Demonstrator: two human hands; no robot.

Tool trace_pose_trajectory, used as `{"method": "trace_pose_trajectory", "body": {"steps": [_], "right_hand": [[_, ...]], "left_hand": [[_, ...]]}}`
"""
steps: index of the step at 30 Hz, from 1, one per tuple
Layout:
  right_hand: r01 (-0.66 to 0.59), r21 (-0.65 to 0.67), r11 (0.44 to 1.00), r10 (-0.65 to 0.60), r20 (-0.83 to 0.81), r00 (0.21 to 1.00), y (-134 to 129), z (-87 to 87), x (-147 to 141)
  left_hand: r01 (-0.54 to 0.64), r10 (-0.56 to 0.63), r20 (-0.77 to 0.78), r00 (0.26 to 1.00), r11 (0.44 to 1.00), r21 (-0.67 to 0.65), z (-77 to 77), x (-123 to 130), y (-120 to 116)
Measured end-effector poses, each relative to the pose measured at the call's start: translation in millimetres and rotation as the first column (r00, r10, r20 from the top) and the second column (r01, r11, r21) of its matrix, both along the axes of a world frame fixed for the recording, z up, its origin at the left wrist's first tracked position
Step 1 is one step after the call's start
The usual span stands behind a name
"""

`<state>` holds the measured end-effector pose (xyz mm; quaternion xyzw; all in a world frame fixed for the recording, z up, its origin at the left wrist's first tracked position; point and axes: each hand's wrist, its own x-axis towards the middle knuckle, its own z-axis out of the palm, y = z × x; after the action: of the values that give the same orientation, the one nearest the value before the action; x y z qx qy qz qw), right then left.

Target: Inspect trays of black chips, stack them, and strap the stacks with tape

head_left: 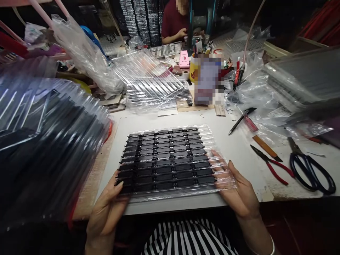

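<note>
Between my two hands is a clear plastic tray point(221, 171) with rows of black slotted strips point(172, 164) lying in its grooves. My left hand point(107, 202) grips the tray's near left corner, thumb on top and the fingers underneath mostly hidden. At the right end, my right hand point(236, 191) holds the tray's edge; its fingers show through the clear plastic from below. The strips fill most of the tray's width, with bare ridged plastic at the right. The tray is just above or on the white work surface point(186, 207); I cannot tell which.
A tall stack of filled clear trays point(47, 148) stands left. Scissors point(310, 170), red-handled pliers point(273, 164) and a craft knife point(240, 120) lie right. More clear trays point(154, 78) and a yellow cup point(194, 69) are behind. Across the table sits a person point(175, 23).
</note>
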<state>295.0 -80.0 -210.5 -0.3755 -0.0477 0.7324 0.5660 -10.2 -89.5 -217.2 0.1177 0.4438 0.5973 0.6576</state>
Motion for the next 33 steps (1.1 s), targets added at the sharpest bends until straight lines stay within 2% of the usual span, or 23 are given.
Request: {"method": "trace_pose_trajectory", "body": {"steps": [7, 13, 17, 20, 27, 33], "right_hand": [[0.016, -0.049, 0.999, -0.012, 0.078, 0.997, -2, -5.6, 2], [0.036, 0.034, 0.999, -0.041, 0.171, 0.984, -14, -7.8, 0], [0.013, -0.014, 1.0, -0.01, 0.218, 0.976, -18, -6.1, -2], [-0.004, -0.055, 0.998, 0.016, 0.226, 0.974, -16, -7.7, 0], [-0.016, -0.028, 0.999, 0.023, 0.259, 0.966, -14, -8.2, 0], [0.019, -0.125, 0.992, 0.016, 0.268, 0.963, -8, -1.4, 4]], "left_hand": [[0.014, -0.017, 0.043, 0.999, 0.998, 0.057, 0.2, 1, -1], [0.042, -0.051, 0.081, 0.995, 0.993, 0.111, -0.7, 0, 1], [0.065, -0.077, 0.086, 0.993, 0.989, 0.132, 0.3, -3, 1], [0.091, -0.102, 0.078, 0.992, 0.988, 0.127, 0.6, -6, 0], [0.108, -0.113, 0.059, 0.992, 0.99, 0.089, -1.9, -10, -1], [0.089, -0.09, 0.027, 0.996, 0.995, 0.041, -0.4, -9, -3]]}}
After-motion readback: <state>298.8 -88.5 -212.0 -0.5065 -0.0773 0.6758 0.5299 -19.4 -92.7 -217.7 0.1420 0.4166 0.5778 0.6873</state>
